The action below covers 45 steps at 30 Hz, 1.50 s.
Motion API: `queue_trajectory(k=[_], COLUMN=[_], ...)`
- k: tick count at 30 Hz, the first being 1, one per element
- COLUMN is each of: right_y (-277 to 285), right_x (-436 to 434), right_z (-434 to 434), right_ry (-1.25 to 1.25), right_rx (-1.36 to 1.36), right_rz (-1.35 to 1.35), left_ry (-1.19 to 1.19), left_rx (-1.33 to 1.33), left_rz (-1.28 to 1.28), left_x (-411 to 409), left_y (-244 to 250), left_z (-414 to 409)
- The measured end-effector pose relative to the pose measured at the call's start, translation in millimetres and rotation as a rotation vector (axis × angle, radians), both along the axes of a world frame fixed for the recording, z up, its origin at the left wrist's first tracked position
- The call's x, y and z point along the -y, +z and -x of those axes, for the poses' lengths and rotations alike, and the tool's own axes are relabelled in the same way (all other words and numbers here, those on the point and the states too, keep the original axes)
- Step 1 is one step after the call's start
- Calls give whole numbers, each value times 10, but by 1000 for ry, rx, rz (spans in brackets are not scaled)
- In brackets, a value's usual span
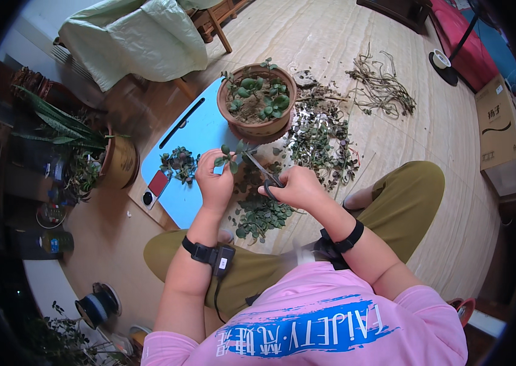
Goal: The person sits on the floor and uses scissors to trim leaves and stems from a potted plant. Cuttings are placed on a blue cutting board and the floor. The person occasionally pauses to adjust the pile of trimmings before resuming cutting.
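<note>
Between the fingers of my left hand (213,180) is a small green succulent cutting (230,158) with rounded leaves. My right hand (301,185) grips a pair of scissors (264,171) by the dark handles. Their blades point up and left toward the cutting, and whether they touch it I cannot tell. Just beyond my hands, a terracotta pot (258,130) of soil holds several leafy succulent stems. To the left of my left hand lies a bunch of cuttings (181,164) on a light blue folding table (180,201). A heap of green leaves (262,217) is below my hands.
Trimmed stems and leaves (322,142) cover the floor right of the pot, with bare stems (383,87) farther off. A phone (155,188) rests at the table's left edge. Beyond it stands a potted snake plant (120,160). A cardboard box (498,123) is far right.
</note>
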State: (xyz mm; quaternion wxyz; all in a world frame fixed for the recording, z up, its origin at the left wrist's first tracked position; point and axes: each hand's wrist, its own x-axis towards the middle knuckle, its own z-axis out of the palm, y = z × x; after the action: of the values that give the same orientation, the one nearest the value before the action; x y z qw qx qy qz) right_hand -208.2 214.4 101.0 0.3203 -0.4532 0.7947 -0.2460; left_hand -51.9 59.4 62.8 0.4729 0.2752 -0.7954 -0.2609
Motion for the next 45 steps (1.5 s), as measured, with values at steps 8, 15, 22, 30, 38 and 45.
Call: queue_trajectory(k=[8,15,22,30,38,45], right_y=[5,-278,-531,-510,-482,-404], right_x=[4,-86,-150,-156,-124,-202], right_z=[54,318,486,473,454,561], right_ry=[4,59,144,100,131,186], right_rx=[233,329,581,617,617,332], right_rz=[-85,-119,-225,-197,-195,-217], left_ry=[-8,-173,-330,-368,-355,-332], left_rx=[39,80,80,129,111,194], left_rz=[11,-424,-566,-550,-604,-543], left_x=[-29,103,101,76,43,149], left_y=[4,-185,-217,-179,-196,-360], left_z=[36,-7,51,93,131,76])
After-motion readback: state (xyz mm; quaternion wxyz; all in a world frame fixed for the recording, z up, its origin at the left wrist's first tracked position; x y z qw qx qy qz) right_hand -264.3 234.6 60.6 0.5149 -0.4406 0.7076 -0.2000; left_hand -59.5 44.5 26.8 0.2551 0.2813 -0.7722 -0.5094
